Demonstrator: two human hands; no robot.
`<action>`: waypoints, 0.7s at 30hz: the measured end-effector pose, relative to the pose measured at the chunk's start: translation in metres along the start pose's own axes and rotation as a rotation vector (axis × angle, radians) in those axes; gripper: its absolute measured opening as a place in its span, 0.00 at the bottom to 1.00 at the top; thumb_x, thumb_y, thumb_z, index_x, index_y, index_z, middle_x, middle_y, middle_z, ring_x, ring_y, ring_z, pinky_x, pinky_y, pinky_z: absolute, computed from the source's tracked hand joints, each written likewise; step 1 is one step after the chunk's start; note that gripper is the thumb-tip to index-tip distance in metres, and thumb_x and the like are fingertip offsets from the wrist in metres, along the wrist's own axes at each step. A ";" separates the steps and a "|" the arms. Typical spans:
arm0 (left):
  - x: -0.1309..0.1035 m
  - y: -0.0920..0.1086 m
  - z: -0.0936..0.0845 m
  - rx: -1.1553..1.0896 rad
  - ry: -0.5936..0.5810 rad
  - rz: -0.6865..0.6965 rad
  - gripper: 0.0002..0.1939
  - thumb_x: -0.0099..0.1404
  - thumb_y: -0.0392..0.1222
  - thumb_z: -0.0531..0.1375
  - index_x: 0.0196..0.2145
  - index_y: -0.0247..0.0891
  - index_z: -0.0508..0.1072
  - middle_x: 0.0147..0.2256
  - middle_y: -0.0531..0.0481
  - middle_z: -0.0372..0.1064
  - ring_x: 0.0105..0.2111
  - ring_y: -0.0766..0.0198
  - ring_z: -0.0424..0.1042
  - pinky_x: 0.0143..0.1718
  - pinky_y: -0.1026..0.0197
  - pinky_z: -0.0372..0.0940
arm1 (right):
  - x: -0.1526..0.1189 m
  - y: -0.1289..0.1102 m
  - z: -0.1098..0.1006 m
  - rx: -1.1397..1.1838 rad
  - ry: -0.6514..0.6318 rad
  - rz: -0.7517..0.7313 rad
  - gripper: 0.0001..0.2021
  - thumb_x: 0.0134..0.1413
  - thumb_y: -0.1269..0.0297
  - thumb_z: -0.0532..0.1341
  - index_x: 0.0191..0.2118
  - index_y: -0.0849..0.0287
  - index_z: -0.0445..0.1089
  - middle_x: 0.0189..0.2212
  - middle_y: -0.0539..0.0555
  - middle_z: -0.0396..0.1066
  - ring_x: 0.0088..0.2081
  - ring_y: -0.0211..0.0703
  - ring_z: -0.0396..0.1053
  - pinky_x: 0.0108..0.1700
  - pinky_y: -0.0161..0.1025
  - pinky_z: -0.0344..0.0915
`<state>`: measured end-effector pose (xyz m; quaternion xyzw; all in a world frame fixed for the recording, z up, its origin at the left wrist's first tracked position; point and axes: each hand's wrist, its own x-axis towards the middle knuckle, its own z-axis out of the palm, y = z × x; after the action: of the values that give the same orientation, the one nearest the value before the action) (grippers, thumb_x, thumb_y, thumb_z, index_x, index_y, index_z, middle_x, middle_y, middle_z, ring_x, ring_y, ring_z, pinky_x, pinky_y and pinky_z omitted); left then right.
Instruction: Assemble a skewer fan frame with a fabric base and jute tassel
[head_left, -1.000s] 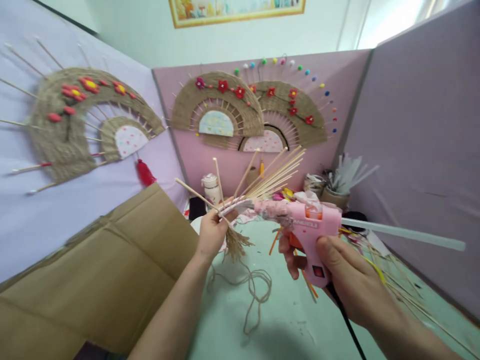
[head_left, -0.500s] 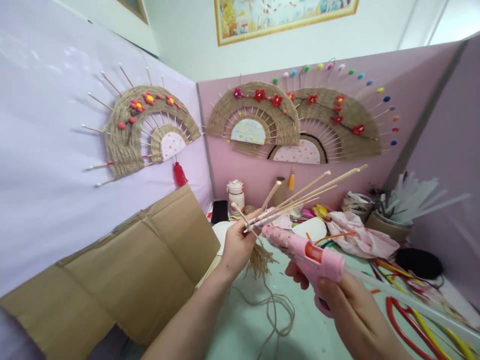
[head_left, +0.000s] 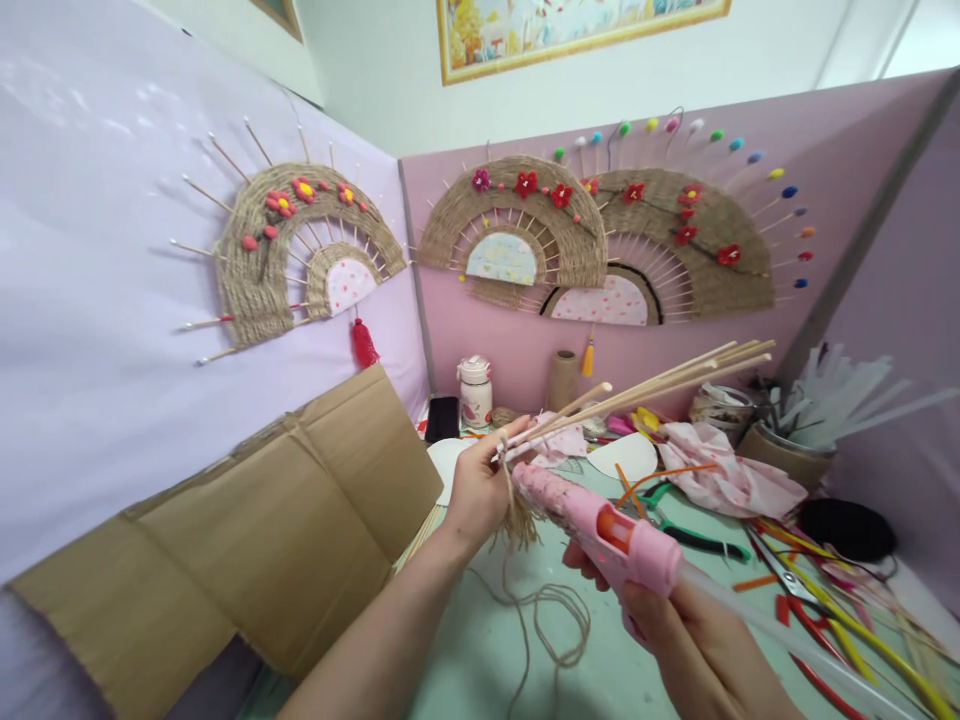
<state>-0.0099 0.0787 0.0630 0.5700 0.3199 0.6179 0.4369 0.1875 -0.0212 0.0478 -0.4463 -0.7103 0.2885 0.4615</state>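
Observation:
My left hand [head_left: 480, 490] grips a half-made fan [head_left: 637, 388] of thin wooden sticks that splay up and to the right, with a tuft of jute twine [head_left: 519, 520] hanging below the grip. My right hand [head_left: 675, 625] holds a pink glue gun [head_left: 600, 522] by its handle. The gun's nozzle points up-left and sits just under the base of the sticks, close to my left fingers. A clear glue stick [head_left: 757, 620] juts out of the gun's back toward the lower right. Loose twine [head_left: 551, 625] trails onto the green table.
A folded cardboard sheet [head_left: 247, 540] leans at the left. Finished jute fans [head_left: 517, 225] hang on the purple and pink partition walls. The back of the table holds a white bottle [head_left: 475, 392], pink cloth [head_left: 724, 475], a cup of glue sticks [head_left: 787, 450], pliers [head_left: 697, 540] and coloured wires [head_left: 862, 610].
The view swung left, then steadied. The sticks have tilted lower and closed into a tighter bundle. The glue gun's nozzle has come up-left to the base of the sticks.

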 end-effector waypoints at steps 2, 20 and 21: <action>0.001 0.000 -0.001 0.011 -0.001 0.001 0.22 0.56 0.40 0.67 0.50 0.38 0.77 0.51 0.42 0.75 0.52 0.49 0.73 0.56 0.48 0.66 | 0.000 -0.001 -0.002 -0.006 0.004 -0.003 0.19 0.60 0.47 0.55 0.47 0.46 0.78 0.32 0.54 0.79 0.31 0.52 0.75 0.24 0.38 0.73; -0.001 -0.008 -0.006 0.061 -0.035 0.061 0.19 0.61 0.44 0.65 0.50 0.40 0.78 0.51 0.42 0.75 0.51 0.51 0.74 0.55 0.53 0.67 | 0.011 -0.034 -0.001 -0.063 0.027 -0.139 0.23 0.63 0.44 0.49 0.51 0.49 0.73 0.38 0.58 0.77 0.37 0.52 0.74 0.37 0.43 0.73; -0.001 -0.008 -0.006 0.056 -0.036 0.068 0.20 0.60 0.43 0.65 0.50 0.40 0.78 0.51 0.42 0.75 0.51 0.50 0.74 0.55 0.53 0.67 | 0.011 -0.035 -0.001 -0.064 0.025 -0.148 0.22 0.64 0.44 0.49 0.51 0.49 0.73 0.38 0.57 0.76 0.37 0.52 0.74 0.37 0.43 0.73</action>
<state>-0.0147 0.0819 0.0541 0.6037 0.3097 0.6128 0.4050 0.1736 -0.0269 0.0813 -0.4106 -0.7445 0.2251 0.4758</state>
